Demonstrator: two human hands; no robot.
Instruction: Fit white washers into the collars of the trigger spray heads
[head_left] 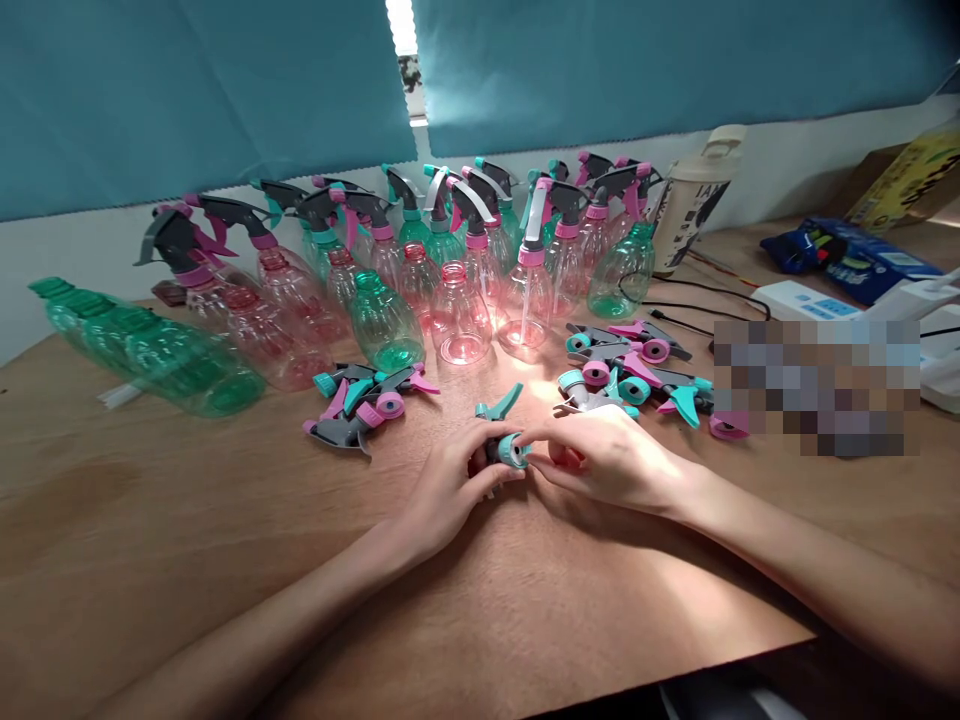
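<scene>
My left hand (pixel 463 468) is closed round a grey and teal trigger spray head (pixel 513 451), low over the table. Its teal trigger (pixel 501 404) points away from me and the open end of its collar faces right. At that collar are the thumb and forefinger of my right hand (pixel 600 462), pinched on its edge; any small part between them is hidden. Left of my hands lies a small pile of loose spray heads (pixel 367 405). A larger pile of pink, teal and grey spray heads (pixel 637 370) lies beyond my right hand, which partly covers it.
Behind stand several clear pink bottles (pixel 461 325) and green bottles (pixel 386 325), many with spray heads on. Green bottles (pixel 187 365) lean at the left. At the right are a cream tumbler (pixel 686 205), a black cable (pixel 697 305), a blue packet (pixel 862 260) and a white box (pixel 802 300).
</scene>
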